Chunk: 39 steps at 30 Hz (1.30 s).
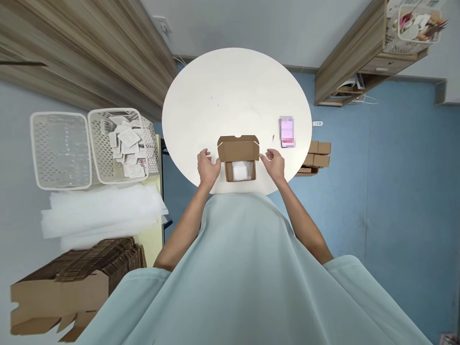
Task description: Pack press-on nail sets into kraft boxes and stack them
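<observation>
Two white mesh baskets (94, 148) sit far to my left, the nearer one holding small packets, the other seemingly bare; below them lie white foam sheets (100, 211) and a big carton of flattened cardboard (72, 282). Moving rightward, my left hand (207, 167) rests on the round white table (233, 91), fingers loosely curled and unclenched, touching the left side of the small cardboard box (239, 160) without gripping it. That box stands near the table's edge closest to me, its lid flap raised at the back, something white (240, 170) lying inside. My right hand (275, 163) is just beside the box's right side, fingers spread and relaxed, holding nothing; I cannot tell whether it touches the cardboard. Further right on the tabletop lies a pink phone (286, 132). Beyond the table edge, closed small boxes (316, 155) are stacked low over the blue floor (395, 191).
</observation>
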### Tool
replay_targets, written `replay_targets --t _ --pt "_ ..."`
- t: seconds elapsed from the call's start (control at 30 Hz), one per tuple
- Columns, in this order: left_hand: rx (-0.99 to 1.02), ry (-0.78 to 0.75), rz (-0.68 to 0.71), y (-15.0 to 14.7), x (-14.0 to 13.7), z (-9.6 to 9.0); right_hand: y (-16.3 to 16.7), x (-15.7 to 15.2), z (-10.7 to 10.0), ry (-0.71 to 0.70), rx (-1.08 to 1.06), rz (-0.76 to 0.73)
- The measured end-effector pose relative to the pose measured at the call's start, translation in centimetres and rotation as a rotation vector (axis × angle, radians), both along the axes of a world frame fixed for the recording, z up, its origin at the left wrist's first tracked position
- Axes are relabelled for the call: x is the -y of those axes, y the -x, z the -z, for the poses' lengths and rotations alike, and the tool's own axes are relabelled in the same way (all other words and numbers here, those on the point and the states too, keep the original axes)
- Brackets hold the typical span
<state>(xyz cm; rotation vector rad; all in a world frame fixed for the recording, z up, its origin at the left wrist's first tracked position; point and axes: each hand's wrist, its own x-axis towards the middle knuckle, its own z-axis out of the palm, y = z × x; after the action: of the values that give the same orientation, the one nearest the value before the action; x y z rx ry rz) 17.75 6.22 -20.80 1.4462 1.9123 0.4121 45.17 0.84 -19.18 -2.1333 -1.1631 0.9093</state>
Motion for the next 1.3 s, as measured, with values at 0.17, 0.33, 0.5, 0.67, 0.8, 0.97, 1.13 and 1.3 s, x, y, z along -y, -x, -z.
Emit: replay_targets --t 0.17,0.33,0.5,0.67,0.8,0.97,1.13,1.3 --pt "0.257 0.088 -0.003 -1.0 -3.3 -0.7 0.6 -3.7 0.4 -0.007 -0.165 -0.062" --pt "0.354 0.135 0.042 -1.5 -3.6 -1.7 1.2 -4.9 0.6 0.014 -0.156 -0.086" --pt "0.413 0.179 0.069 -1.7 -3.9 -1.9 1.1 -5.2 1.1 0.021 -0.153 -0.094" --pt "0.468 0.136 0.067 -2.3 -4.8 -1.9 1.0 -5.5 1.3 -0.021 -0.185 -0.098" --pt "0.494 0.064 0.087 -2.2 -4.8 -1.7 0.6 -5.2 1.4 -0.096 -0.227 -0.122" --pt "0.497 0.016 0.096 -1.8 -3.0 -0.8 0.5 -2.8 1.6 -0.182 -0.197 -0.159" --pt "0.441 -0.019 0.104 -1.6 1.0 0.9 1.1 1.7 1.7 -0.222 -0.162 -0.246" --pt "0.329 -0.021 0.196 -1.1 4.6 2.6 1.9 5.7 3.1 -0.144 -0.121 -0.282"
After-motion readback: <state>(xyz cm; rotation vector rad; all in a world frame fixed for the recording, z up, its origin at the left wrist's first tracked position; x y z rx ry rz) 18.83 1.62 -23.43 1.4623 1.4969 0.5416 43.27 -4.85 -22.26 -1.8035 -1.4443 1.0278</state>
